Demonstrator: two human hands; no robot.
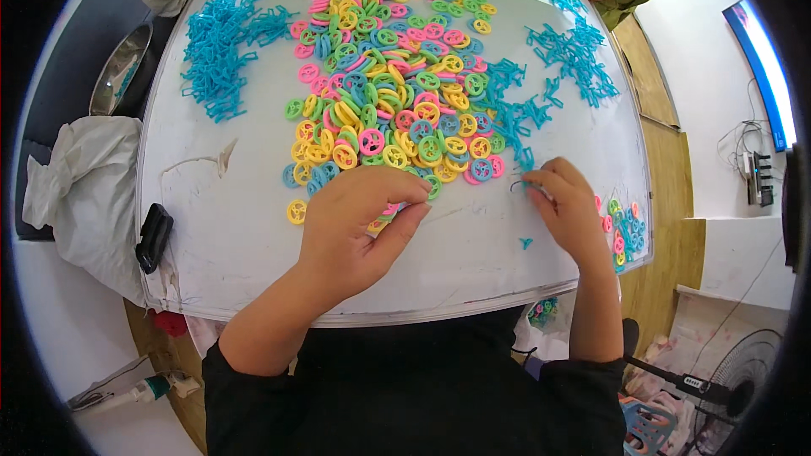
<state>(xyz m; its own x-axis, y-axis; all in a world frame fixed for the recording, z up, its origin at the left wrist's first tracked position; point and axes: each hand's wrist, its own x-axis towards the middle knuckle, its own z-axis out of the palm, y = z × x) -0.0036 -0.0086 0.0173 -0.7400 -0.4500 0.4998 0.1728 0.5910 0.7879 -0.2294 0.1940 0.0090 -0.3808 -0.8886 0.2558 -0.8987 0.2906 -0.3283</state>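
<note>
Blue clips [510, 118] lie just beyond right hand [568, 209], the nearer; left hand [351, 213] well apart, can't tell either grip.

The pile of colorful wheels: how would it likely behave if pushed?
The pile would probably spill apart, since its wheels lie loosely overlapping. Each wheel looks light, given its thin, open spokes. Those lying flat would likely slide rather than roll.

Small wheels [395, 95] are pink, yellow, green and blue. Far-left plastic pieces [216, 55] are turquoise, the table [228, 241] white.
</note>
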